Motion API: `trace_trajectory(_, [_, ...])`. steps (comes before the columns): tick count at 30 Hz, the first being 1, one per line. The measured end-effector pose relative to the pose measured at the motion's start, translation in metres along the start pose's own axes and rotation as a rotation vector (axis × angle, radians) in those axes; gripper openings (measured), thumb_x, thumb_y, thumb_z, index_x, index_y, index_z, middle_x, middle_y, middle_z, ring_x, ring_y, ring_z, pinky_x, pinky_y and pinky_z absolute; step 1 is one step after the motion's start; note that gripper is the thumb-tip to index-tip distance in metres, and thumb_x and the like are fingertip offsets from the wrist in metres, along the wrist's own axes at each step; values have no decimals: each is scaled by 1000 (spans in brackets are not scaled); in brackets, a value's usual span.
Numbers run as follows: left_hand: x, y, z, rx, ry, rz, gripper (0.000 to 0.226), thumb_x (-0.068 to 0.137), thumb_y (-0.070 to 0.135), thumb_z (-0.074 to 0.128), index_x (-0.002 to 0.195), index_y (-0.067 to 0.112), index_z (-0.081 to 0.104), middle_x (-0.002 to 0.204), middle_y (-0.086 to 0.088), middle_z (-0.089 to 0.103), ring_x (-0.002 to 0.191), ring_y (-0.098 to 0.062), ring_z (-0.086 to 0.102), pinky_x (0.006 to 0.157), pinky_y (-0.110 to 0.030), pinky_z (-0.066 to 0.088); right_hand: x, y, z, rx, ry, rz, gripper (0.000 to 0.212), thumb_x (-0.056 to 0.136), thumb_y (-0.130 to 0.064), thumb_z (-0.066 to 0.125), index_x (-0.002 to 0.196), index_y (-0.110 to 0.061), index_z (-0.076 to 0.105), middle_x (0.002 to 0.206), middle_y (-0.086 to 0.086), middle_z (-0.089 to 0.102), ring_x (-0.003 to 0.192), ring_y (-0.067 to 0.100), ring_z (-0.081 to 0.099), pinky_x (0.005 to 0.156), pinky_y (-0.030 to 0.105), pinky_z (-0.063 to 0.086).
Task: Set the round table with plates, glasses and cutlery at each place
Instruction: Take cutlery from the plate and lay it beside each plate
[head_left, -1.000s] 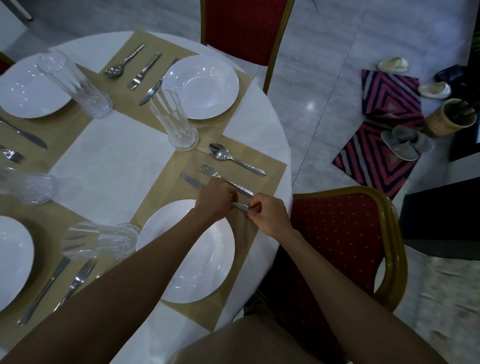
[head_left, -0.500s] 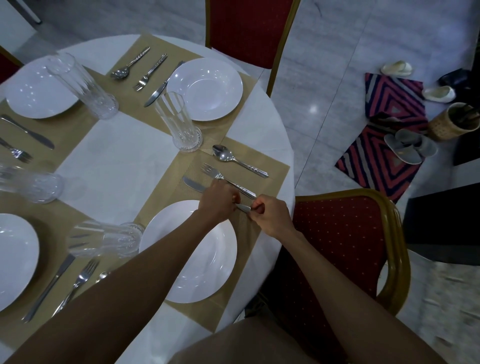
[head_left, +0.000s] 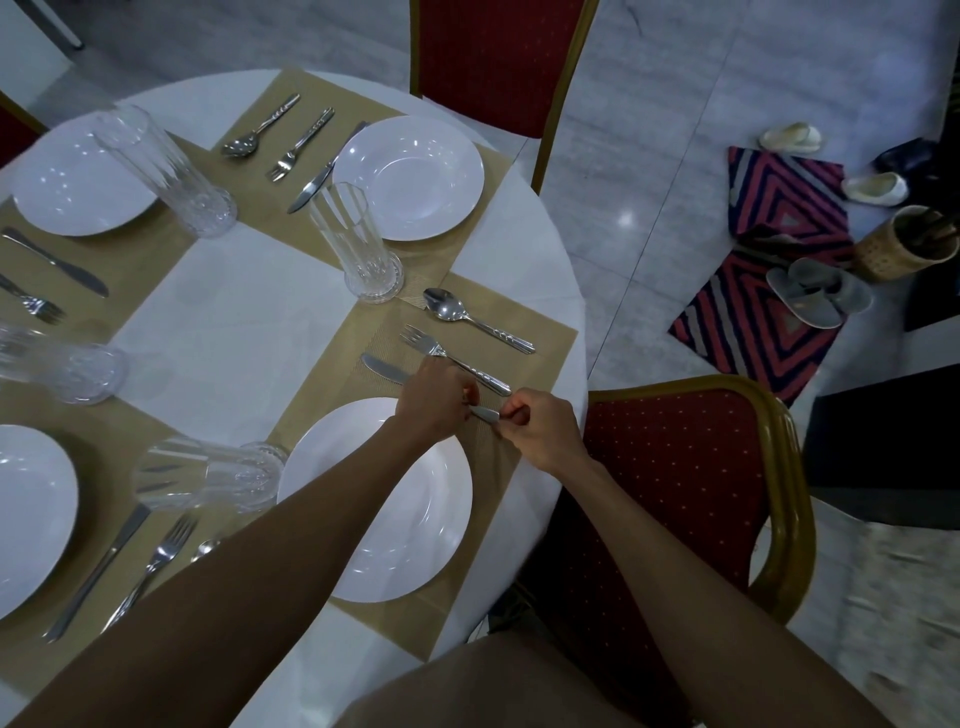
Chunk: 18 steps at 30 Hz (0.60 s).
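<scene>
Hardly anything has moved since a second ago: the left hand (head_left: 434, 405) and right hand (head_left: 540, 434) keep their pinch on the knife (head_left: 384, 370), which lies in the same spot on its mat (head_left: 322, 397); only the view has drifted slightly.

At the left of the round white surface (head_left: 234, 322), a far-left plate (head_left: 78, 176) sits on a tan mat with a second knife (head_left: 57, 262) and second fork (head_left: 31, 304) nearer the camera. A left glass (head_left: 57, 364) shows sideways; whether it stands or lies I cannot tell. A near-left plate (head_left: 26, 514) is cut by the frame edge. A tall glass (head_left: 166, 171) stands just beside the far-left plate. A near glass (head_left: 208, 475), also seen sideways, is just beside the plate (head_left: 379, 499). A far plate (head_left: 408, 176) has cutlery to its left and a far glass (head_left: 358, 244) in front of it.

On the mat, the spoon (head_left: 472, 319), fork (head_left: 452, 358) and knife lie side by side beyond the plate, handles pointing right. The left hand's curled fingers grip the knife's middle. The right hand pinches the handle's end between thumb and fingers. The blade sticks out left of the left hand, flat on the mat, near the plate's rim.

A red chair (head_left: 691, 483) stands just right of this place, and a far chair (head_left: 498, 52) stands behind the far plate. On the floor lie a striped rug (head_left: 779, 218), grey slippers (head_left: 810, 296) and a basket (head_left: 904, 244).
</scene>
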<state>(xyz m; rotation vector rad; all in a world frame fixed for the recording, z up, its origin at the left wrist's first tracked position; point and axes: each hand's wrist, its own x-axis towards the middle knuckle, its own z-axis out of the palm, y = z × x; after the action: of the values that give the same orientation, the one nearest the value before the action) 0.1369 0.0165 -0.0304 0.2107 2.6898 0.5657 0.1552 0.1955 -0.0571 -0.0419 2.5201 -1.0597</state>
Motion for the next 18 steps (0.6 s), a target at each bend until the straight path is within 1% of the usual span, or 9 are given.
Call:
trace_trajectory(2, [0, 0, 0, 9, -3, 2, 18, 83, 13, 72, 99, 18, 78, 103, -5, 71, 105, -21, 61, 88, -39, 53, 0, 1, 0, -1, 2, -14, 11, 77, -16, 79, 83, -21, 72, 71, -14, 63, 67, -1, 59, 64, 9, 42])
trace_trajectory(5, [1, -1, 0, 9, -2, 7, 18, 83, 11, 72, 100, 17, 78, 103, -6, 71, 104, -22, 61, 88, -39, 53, 0, 2, 1, -7, -1, -32, 10, 77, -16, 79, 84, -20, 72, 75, -9, 67, 71, 6, 63, 69, 17, 48])
trace_trajectory(6, [1, -1, 0, 10, -5, 8, 18, 83, 11, 72, 100, 17, 78, 104, -6, 71, 104, -22, 61, 87, -39, 53, 0, 3, 1, -7, 1, -32, 10, 77, -16, 79, 84, -20, 72, 74, -10, 67, 71, 6, 63, 69, 18, 49])
trace_trajectory(9, [2, -1, -1, 13, -17, 15, 19, 81, 11, 74, 98, 18, 78, 102, -6, 71, 104, -23, 60, 86, -38, 53, 0, 4, 2, 4, 10, -27, 11, 75, -16, 81, 82, -22, 73, 71, -12, 66, 69, 4, 63, 68, 14, 46])
trace_trajectory(13, [1, -1, -1, 16, -13, 21, 19, 80, 12, 75, 98, 19, 79, 100, -5, 72, 102, -22, 61, 84, -37, 54, 0, 5, 2, -1, 2, -60, 11, 74, -17, 81, 76, -24, 73, 71, -14, 67, 66, 0, 61, 68, 14, 45])
trace_trajectory(18, [1, -2, -1, -2, 8, 31, 19, 77, 10, 76, 95, 17, 79, 97, -5, 73, 99, -22, 62, 83, -36, 55, 0, 6, 4, 31, 16, -38, 21, 73, -18, 81, 76, -32, 65, 65, -18, 62, 63, -5, 58, 62, 8, 41])
